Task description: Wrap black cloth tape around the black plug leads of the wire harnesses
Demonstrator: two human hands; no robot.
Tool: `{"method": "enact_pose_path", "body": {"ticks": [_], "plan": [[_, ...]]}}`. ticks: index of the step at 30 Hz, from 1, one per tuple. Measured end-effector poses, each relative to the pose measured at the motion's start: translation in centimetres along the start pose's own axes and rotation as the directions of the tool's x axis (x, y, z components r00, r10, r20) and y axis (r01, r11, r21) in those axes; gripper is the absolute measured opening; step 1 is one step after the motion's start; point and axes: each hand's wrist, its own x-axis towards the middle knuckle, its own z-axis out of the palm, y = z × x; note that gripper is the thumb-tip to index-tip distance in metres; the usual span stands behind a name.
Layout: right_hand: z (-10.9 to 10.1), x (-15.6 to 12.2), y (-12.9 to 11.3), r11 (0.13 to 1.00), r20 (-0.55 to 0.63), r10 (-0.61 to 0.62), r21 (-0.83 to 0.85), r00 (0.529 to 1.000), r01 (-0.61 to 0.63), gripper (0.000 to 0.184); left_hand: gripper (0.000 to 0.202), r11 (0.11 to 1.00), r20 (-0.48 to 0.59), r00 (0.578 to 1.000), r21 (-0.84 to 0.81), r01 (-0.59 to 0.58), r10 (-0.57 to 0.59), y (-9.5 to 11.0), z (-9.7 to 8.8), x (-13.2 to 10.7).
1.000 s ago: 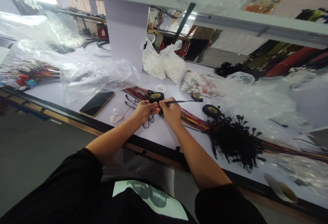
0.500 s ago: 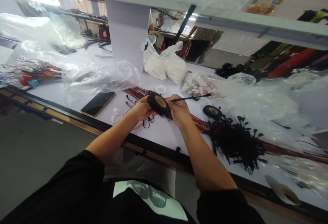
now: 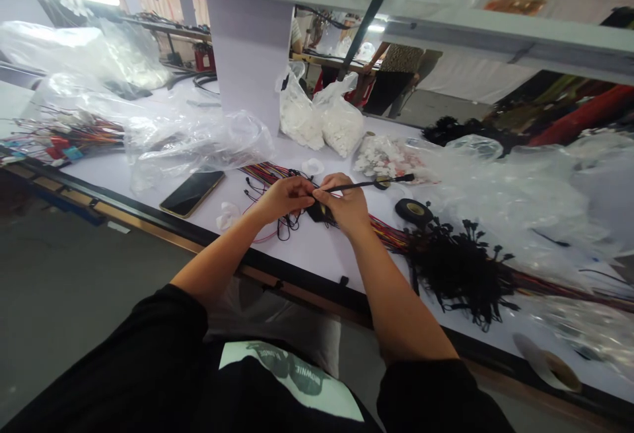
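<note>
Both my hands meet over the white worktable (image 3: 317,255). My right hand (image 3: 347,205) is closed round a thin black taped cable (image 3: 376,183) that sticks out to the right. My left hand (image 3: 284,197) is closed against the cable's near end, with the black tape roll (image 3: 317,212) partly hidden under both hands. Thin black wires (image 3: 284,227) dangle below my left hand. A bundle of coloured wires (image 3: 386,235) lies on the table beneath them.
A phone (image 3: 192,192) lies at the left near the table edge. A second tape roll (image 3: 415,210) and a heap of black connectors (image 3: 460,268) sit at the right. Bags of white parts (image 3: 321,123) and clear plastic bags (image 3: 188,142) are behind. A person stands beyond the table.
The tape roll, lifted in my left hand half a second ago, has gone down under my hands. The cable tip has tilted slightly upward to the right.
</note>
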Motion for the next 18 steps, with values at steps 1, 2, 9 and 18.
{"method": "enact_pose_path", "body": {"ticks": [1,2,9,18], "plan": [[0.4,-0.1,0.3,0.998,-0.024,0.045,0.033,0.999,-0.044,0.017,0.017,0.996,-0.026,1.0,0.088,-0.011,0.013,-0.1,0.2,0.0],[0.7,-0.2,0.6,0.993,-0.049,0.097,0.07,0.994,-0.094,0.019,0.014,0.983,-0.053,0.998,0.182,-0.025,0.035,-0.2,0.3,0.0],[2.2,-0.6,2.3,0.95,-0.128,0.306,0.101,0.943,-0.294,0.032,0.018,0.704,-0.178,0.968,0.71,0.003,0.176,-0.7,1.3,-0.3],[1.2,0.0,3.3,0.949,0.097,0.257,-0.211,0.962,-0.232,0.032,0.023,0.51,-0.183,0.97,0.857,0.077,0.162,-1.0,0.9,0.5]]}}
